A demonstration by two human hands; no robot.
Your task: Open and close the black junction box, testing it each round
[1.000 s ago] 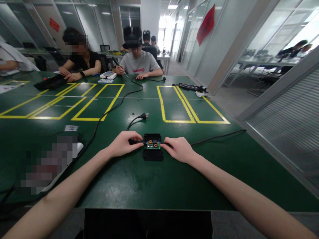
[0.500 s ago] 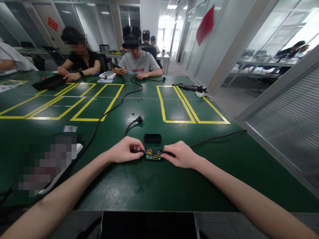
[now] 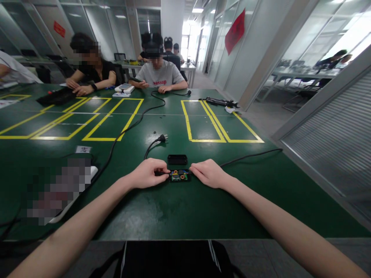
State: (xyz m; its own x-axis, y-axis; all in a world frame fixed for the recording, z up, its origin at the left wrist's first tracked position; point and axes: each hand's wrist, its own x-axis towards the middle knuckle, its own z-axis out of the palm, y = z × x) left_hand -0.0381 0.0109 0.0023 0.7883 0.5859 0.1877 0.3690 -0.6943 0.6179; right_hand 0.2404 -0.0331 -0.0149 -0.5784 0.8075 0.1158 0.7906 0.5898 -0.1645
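Observation:
A small green circuit board with two copper-wound rings sits in a black plastic case half, in front of me on the table. At its left end my left hand pinches a black cable close to where it enters the case. My right hand is closed at the right end, its fingertips on the other cable where it meets the case; the fingers hide most of that grip. Just behind the board lies a second black case half, open side up. A black power plug on its cord rests farther back.
The green table carries yellow tape outlines. A white-edged object, mostly blurred out, lies left. A long black cable crosses the table; another cord runs right. Two co-workers sit opposite, beside a black folded device.
The board has shifted slightly away from me and now sits down in the case half. My right fingers have moved up and closed in at its right end.

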